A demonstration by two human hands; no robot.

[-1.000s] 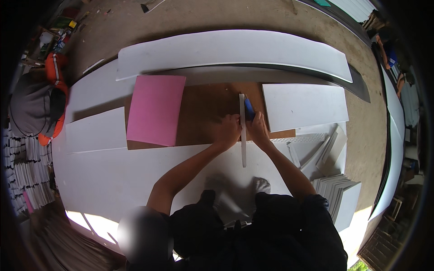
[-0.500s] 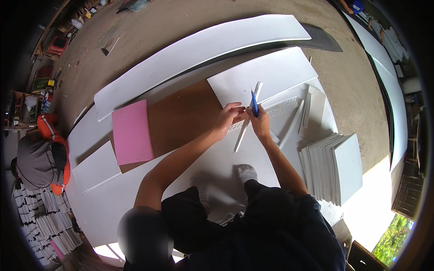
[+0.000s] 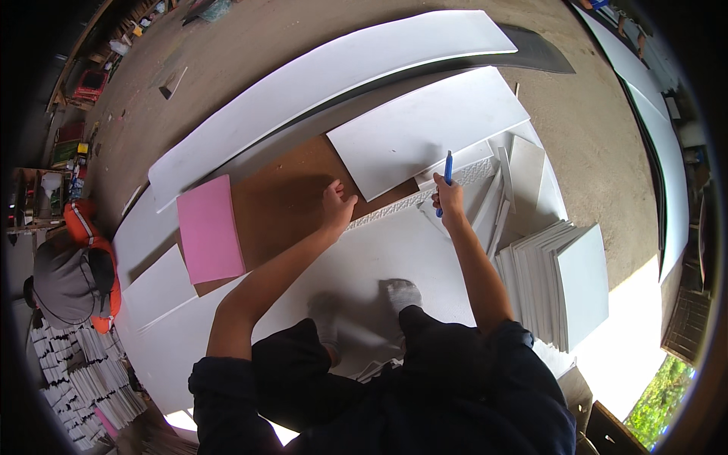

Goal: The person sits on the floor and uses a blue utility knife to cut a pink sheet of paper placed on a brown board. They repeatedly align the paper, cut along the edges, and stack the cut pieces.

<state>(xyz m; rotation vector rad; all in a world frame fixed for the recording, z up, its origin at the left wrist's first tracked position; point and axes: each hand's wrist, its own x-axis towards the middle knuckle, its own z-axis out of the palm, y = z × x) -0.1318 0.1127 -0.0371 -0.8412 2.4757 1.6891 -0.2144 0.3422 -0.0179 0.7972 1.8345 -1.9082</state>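
My left hand (image 3: 336, 205) rests with fingers spread at the edge of a large white foam sheet (image 3: 394, 250), next to the brown board (image 3: 280, 201) under it. My right hand (image 3: 449, 199) grips a blue utility knife (image 3: 446, 171), blade end pointing down, beside a narrow white strip (image 3: 455, 168) at the sheet's far edge. A white rectangular panel (image 3: 425, 125) lies just beyond both hands. My feet in grey socks stand on the white sheet below my arms.
A pink sheet (image 3: 208, 227) lies on the brown board at left. A stack of white tiles (image 3: 565, 280) sits at right, loose offcuts (image 3: 516, 174) above it. A long white curved panel (image 3: 318, 72) lies beyond. Another person in a grey cap (image 3: 64, 284) crouches at far left.
The view has swung left. The metal ruler that lay under my hands is gone from the sheet. My hands have moved apart, the right one lifting the knife upright.
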